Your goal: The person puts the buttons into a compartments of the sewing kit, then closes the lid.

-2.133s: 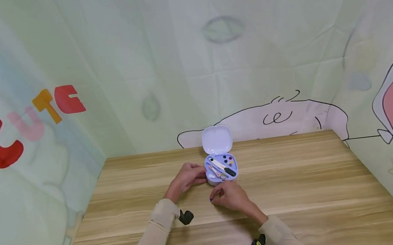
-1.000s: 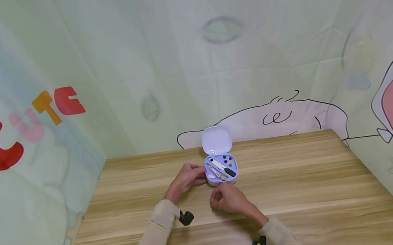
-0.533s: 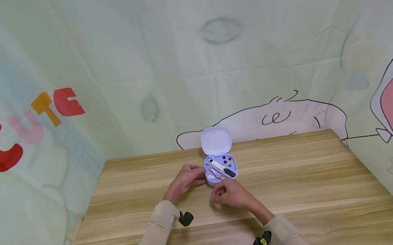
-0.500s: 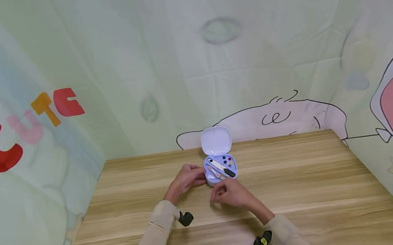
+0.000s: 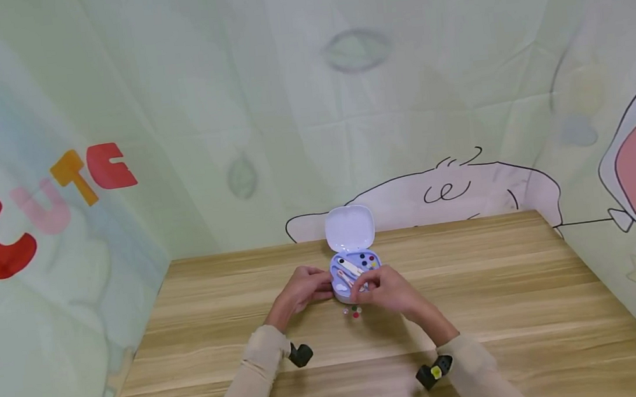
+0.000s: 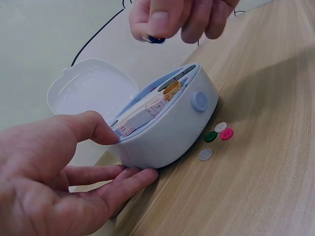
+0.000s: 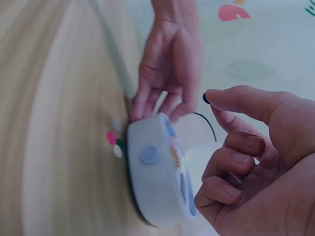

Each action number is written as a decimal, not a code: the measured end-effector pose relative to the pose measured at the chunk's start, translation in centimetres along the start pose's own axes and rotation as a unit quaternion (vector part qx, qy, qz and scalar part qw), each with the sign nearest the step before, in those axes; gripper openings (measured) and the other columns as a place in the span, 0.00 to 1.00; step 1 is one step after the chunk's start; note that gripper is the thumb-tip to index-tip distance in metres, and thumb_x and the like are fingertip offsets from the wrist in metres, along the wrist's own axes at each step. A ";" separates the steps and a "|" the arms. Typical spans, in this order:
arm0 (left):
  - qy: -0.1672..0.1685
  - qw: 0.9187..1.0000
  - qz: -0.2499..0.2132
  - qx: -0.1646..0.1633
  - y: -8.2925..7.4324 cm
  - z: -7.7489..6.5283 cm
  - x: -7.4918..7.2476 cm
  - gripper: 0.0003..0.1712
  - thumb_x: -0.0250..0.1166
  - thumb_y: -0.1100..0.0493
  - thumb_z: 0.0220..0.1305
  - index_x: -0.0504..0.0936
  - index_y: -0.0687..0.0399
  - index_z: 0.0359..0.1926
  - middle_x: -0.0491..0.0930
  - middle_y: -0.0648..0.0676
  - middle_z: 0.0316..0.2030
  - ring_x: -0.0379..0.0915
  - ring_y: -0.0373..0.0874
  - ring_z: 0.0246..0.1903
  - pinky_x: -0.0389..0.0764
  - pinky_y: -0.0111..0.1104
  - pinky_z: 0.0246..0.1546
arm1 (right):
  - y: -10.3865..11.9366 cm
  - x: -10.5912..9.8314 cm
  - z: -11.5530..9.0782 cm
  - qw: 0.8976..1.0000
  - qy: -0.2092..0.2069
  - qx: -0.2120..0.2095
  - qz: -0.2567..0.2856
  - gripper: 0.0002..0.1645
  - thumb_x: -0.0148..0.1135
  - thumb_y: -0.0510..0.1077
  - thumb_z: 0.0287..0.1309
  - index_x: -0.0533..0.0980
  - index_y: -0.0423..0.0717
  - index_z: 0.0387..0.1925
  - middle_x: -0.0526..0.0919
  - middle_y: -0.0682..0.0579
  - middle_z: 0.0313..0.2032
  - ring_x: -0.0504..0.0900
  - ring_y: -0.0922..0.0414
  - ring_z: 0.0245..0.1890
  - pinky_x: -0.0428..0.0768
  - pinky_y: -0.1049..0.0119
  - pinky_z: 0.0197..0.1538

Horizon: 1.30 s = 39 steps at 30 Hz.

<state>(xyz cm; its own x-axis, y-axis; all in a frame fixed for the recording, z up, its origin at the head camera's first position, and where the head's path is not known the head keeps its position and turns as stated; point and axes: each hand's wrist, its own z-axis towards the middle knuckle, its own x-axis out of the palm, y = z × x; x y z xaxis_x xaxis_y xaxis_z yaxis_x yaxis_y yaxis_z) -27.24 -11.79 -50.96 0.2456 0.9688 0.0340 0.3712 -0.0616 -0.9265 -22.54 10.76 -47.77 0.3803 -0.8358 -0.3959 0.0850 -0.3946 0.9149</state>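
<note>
A pale blue-white sewing kit box [image 6: 167,147] sits on the table with its lid [image 5: 350,228] raised at the back. My left hand [image 5: 303,286] holds the box's left side, thumb at the rim and fingertips low on the wall. Above the front of the box, my right hand [image 5: 387,289] pinches a small dark button [image 7: 205,98] between thumb and forefinger, the other fingers curled. Inside the box lie a printed tape measure [image 6: 142,118], a gold thimble-like ring [image 6: 172,90] and a white tool, partly hidden by the right hand in the head view.
Several loose buttons lie before the box, including a pink button [image 6: 227,133], a green button [image 6: 210,136] and a pale button [image 6: 205,154]. More coloured dots [image 5: 363,256] show in the box's right part. A printed curtain [image 5: 220,137] hangs behind the table [image 5: 477,298].
My right hand has lifted off the table in front of the box and moved up and right over its front, uncovering the loose buttons. My left hand stays at the box.
</note>
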 end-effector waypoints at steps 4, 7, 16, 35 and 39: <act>-0.002 1.000 -0.001 -0.002 0.0 0.0 0.0 0.19 0.64 0.66 0.72 0.76 0.77 0.58 0.84 0.67 0.48 0.85 0.51 0.44 0.88 0.44 0.51 | 0.7 -1.1 0.2 0.999 -0.022 0.024 -0.002 0.02 0.74 0.40 0.59 0.87 0.46 0.31 0.67 0.55 0.23 0.67 0.56 0.28 0.62 0.69 0.27; -0.001 1.000 0.000 -0.002 0.0 0.0 0.0 0.19 0.64 0.66 0.72 0.76 0.77 0.58 0.84 0.67 0.48 0.84 0.52 0.44 0.87 0.45 0.52 | 0.8 -2.2 0.5 0.998 -0.041 0.038 0.018 0.03 0.74 0.41 0.60 0.87 0.45 0.34 0.70 0.53 0.26 0.68 0.54 0.32 0.64 0.66 0.31; -0.003 1.000 0.007 -0.014 -0.2 -0.1 0.1 0.21 0.63 0.65 0.73 0.75 0.77 0.60 0.84 0.66 0.48 0.84 0.50 0.43 0.88 0.42 0.51 | -0.3 -5.2 1.6 0.989 -0.094 0.098 0.061 0.10 0.71 0.49 0.64 0.86 0.47 0.40 0.81 0.51 0.40 0.73 0.43 0.47 0.71 0.63 0.37; -0.007 1.000 0.006 -0.016 -0.2 0.0 0.0 0.21 0.63 0.65 0.73 0.75 0.76 0.60 0.84 0.66 0.48 0.85 0.50 0.43 0.88 0.42 0.51 | -1.4 -5.7 3.9 0.976 -0.128 0.129 0.124 0.15 0.71 0.49 0.65 0.84 0.44 0.46 0.76 0.54 0.32 0.69 0.53 0.30 0.65 0.68 0.29; -0.007 1.000 0.007 -0.015 -0.1 0.0 0.0 0.20 0.63 0.65 0.73 0.76 0.76 0.60 0.84 0.66 0.48 0.85 0.50 0.43 0.88 0.42 0.50 | -1.8 -5.5 4.3 0.971 -0.134 0.146 0.131 0.15 0.71 0.49 0.65 0.84 0.44 0.47 0.76 0.53 0.34 0.70 0.52 0.31 0.66 0.67 0.30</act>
<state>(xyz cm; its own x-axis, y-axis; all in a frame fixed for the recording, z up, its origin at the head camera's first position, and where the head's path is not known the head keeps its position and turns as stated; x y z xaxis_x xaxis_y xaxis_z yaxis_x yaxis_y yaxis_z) -27.29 -11.81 -50.87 0.2383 0.9711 0.0151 0.3949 -0.0827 -0.9150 -28.72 14.38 -47.60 0.0973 -0.9762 -0.1940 -0.2633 -0.2132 0.9409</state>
